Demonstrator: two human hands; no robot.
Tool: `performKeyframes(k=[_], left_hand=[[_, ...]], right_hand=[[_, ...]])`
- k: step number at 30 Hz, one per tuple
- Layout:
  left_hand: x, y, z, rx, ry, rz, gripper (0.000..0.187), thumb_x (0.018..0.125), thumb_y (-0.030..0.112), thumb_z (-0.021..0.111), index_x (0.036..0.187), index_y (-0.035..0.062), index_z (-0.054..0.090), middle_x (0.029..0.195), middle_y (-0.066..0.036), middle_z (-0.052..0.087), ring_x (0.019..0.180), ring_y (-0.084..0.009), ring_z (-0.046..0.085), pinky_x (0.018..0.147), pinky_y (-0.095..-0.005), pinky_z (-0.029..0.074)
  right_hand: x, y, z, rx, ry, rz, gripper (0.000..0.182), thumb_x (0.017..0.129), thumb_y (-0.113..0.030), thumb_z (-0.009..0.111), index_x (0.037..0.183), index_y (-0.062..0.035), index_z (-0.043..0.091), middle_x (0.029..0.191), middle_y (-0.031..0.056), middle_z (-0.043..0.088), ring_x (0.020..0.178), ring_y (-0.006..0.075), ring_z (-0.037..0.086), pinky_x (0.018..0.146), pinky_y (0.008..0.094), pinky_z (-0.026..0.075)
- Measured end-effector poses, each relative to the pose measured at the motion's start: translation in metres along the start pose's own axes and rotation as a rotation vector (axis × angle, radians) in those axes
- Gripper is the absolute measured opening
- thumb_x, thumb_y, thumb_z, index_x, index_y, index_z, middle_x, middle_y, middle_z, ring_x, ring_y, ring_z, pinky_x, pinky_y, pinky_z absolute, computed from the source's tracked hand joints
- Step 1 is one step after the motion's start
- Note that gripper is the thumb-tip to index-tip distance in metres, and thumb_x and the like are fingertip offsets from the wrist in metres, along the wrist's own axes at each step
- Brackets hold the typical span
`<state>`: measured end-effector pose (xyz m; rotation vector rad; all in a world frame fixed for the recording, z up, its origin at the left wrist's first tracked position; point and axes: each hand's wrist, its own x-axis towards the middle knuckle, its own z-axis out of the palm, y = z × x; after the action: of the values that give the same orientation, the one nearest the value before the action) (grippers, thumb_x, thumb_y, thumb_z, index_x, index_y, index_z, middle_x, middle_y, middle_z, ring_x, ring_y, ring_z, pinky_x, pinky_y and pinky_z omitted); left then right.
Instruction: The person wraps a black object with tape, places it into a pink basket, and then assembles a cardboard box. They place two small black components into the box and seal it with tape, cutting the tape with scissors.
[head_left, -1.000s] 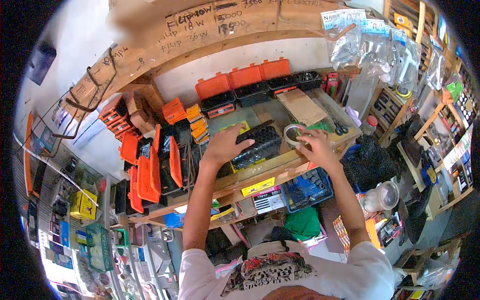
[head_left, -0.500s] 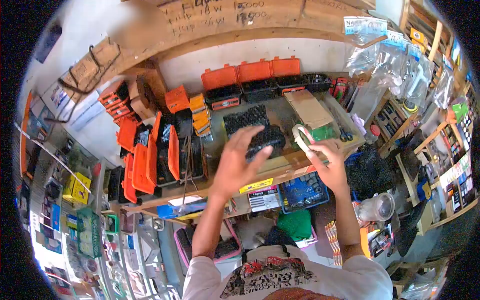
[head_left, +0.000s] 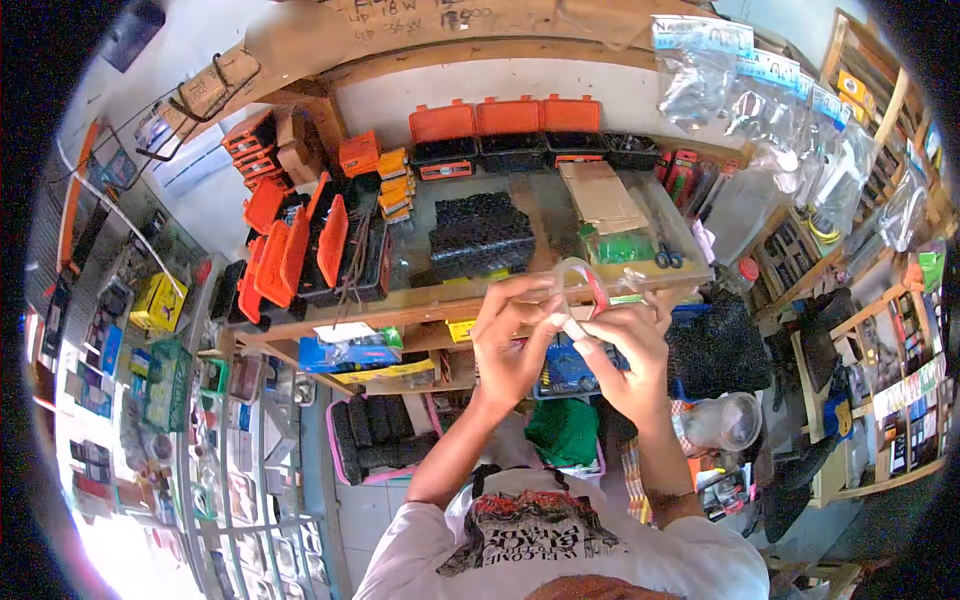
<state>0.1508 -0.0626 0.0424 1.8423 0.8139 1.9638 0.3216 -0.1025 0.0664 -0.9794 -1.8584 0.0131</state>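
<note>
A narrow roll of tape [head_left: 578, 275], whitish with red on its inner side, is held up in front of the counter's edge. My right hand [head_left: 630, 345] grips its lower part with bent fingers. My left hand [head_left: 512, 345] is closed at the roll's left side, thumb and fingertips pinching by its lower edge; a loose tape end cannot be made out. Beyond the hands, a black textured block-like thing [head_left: 482, 238], perhaps a plastic basket, sits on the glass-topped counter [head_left: 400, 275].
Open orange-lidded boxes [head_left: 290, 255] stand at the counter's left, more [head_left: 510, 120] along the back. Brown cardboard [head_left: 603, 197], a green packet [head_left: 618, 246] and scissors [head_left: 668, 257] lie at the right. Plastic bags [head_left: 695, 80] hang above. Below are a blue tray [head_left: 565, 370] and a pink-rimmed bin [head_left: 385, 440].
My left hand has come off the black thing on the counter and joined my right hand at the roll of tape. Both hands are now lower and nearer my body.
</note>
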Motion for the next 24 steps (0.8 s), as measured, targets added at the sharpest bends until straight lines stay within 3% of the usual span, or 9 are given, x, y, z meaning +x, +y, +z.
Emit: performKeyframes(k=[2, 7, 14, 15, 18, 21, 22, 24], left_hand=[[-0.01, 0.015, 0.008, 0.004, 0.01, -0.074, 0.012, 0.084, 0.0, 0.078, 0.094, 0.0003, 0.072, 0.11, -0.017, 0.071, 0.101, -0.029, 0.069, 0.088, -0.037, 0.055], [-0.044, 0.041, 0.021, 0.191, -0.025, -0.014, 0.009, 0.088, -0.002, 0.073, 0.097, 0.0003, 0.07, 0.104, -0.016, 0.071, 0.094, -0.0294, 0.069, 0.083, -0.0369, 0.055], [-0.104, 0.046, 0.017, 0.22, -0.037, -0.216, 0.009, 0.097, 0.003, 0.061, 0.096, -0.0011, 0.069, 0.102, -0.016, 0.069, 0.094, -0.0299, 0.068, 0.083, -0.0368, 0.053], [-0.113, 0.047, 0.015, 0.175, -0.041, -0.26, 0.011, 0.098, 0.006, 0.061, 0.096, -0.0016, 0.069, 0.1, -0.015, 0.068, 0.098, -0.0288, 0.068, 0.085, -0.0359, 0.054], [-0.141, 0.046, 0.013, 0.113, -0.115, -0.336, 0.033, 0.103, 0.031, 0.062, 0.101, -0.0008, 0.069, 0.104, -0.014, 0.069, 0.102, -0.0274, 0.065, 0.09, -0.0365, 0.05], [-0.167, 0.041, 0.002, 0.154, -0.208, -0.503, 0.016, 0.095, 0.014, 0.071, 0.1, -0.0012, 0.071, 0.107, -0.013, 0.07, 0.104, -0.0251, 0.067, 0.09, -0.0351, 0.052], [-0.175, 0.038, 0.0, 0.163, -0.216, -0.559, 0.012, 0.093, 0.009, 0.072, 0.1, -0.0011, 0.072, 0.107, -0.013, 0.07, 0.104, -0.0243, 0.068, 0.089, -0.0345, 0.054], [-0.191, 0.038, 0.0, 0.234, -0.249, -0.591, 0.01, 0.091, 0.005, 0.073, 0.099, -0.0007, 0.073, 0.101, -0.013, 0.071, 0.097, -0.0258, 0.07, 0.086, -0.035, 0.054]], right_hand=[[-0.011, 0.0, -0.014, 0.028, -0.018, 0.013, 0.019, 0.083, -0.014, 0.081, 0.1, -0.0117, 0.075, 0.095, 0.0011, 0.072, 0.091, 0.021, 0.066, 0.107, 0.0465, 0.031], [-0.053, 0.008, -0.031, 0.161, -0.091, 0.089, 0.017, 0.083, -0.017, 0.081, 0.098, -0.0109, 0.074, 0.093, 0.0019, 0.071, 0.091, 0.0219, 0.066, 0.108, 0.0464, 0.03], [-0.104, 0.008, -0.03, 0.302, -0.226, 0.177, 0.016, 0.088, -0.018, 0.078, 0.098, -0.0075, 0.072, 0.092, 0.0041, 0.071, 0.089, 0.0221, 0.066, 0.107, 0.0456, 0.031], [-0.117, 0.009, -0.023, 0.37, -0.205, 0.233, 0.015, 0.089, -0.018, 0.077, 0.098, -0.0066, 0.072, 0.089, 0.0043, 0.07, 0.084, 0.0211, 0.067, 0.103, 0.0437, 0.033], [-0.146, 0.012, -0.015, 0.446, -0.24, 0.311, 0.017, 0.089, -0.018, 0.077, 0.098, -0.0041, 0.071, 0.082, 0.0054, 0.069, 0.076, 0.0209, 0.066, 0.088, 0.0389, 0.041], [-0.181, 0.016, -0.005, 0.519, -0.216, 0.382, 0.018, 0.089, -0.018, 0.078, 0.097, -0.003, 0.072, 0.079, 0.0063, 0.068, 0.072, 0.0213, 0.065, 0.079, 0.0358, 0.043], [-0.189, 0.016, -0.009, 0.54, -0.308, 0.423, 0.021, 0.091, -0.021, 0.077, 0.098, -0.0015, 0.073, 0.083, 0.0096, 0.071, 0.074, 0.0216, 0.068, 0.074, 0.0355, 0.048], [-0.215, 0.01, -0.002, 0.696, -0.34, 0.593, 0.023, 0.092, -0.018, 0.077, 0.098, 0.0031, 0.071, 0.089, 0.0076, 0.071, 0.077, 0.0116, 0.064, 0.069, 0.0279, 0.049]])
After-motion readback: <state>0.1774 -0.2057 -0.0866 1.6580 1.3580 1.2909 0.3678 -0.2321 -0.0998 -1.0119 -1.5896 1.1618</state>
